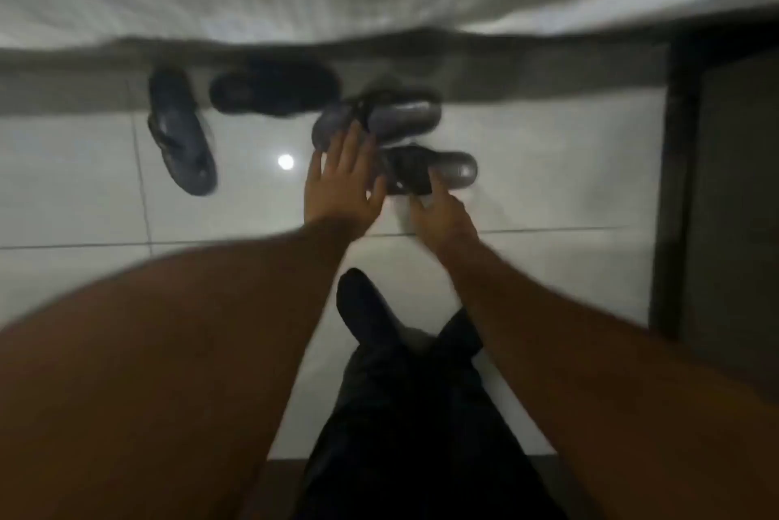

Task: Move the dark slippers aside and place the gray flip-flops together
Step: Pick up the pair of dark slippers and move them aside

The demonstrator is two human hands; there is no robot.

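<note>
On the tiled floor [548, 165], left hand [341, 182] fingers spread over one gray flip-flop [396, 119], right hand [438, 216] fingers pinching the other [438, 171].

Both bare forearms extend forward and downward from the lower frame edges, converging toward the centre of the view. The left hand [341, 178] is presented palm-down with its fingers [352, 140] straight and spread, thumb angled out to the right. The right hand [442, 216] sits lower and to the right, its fingers [434, 184] curled forward; motion blur prevents confirming whether they are closed on anything.
</note>
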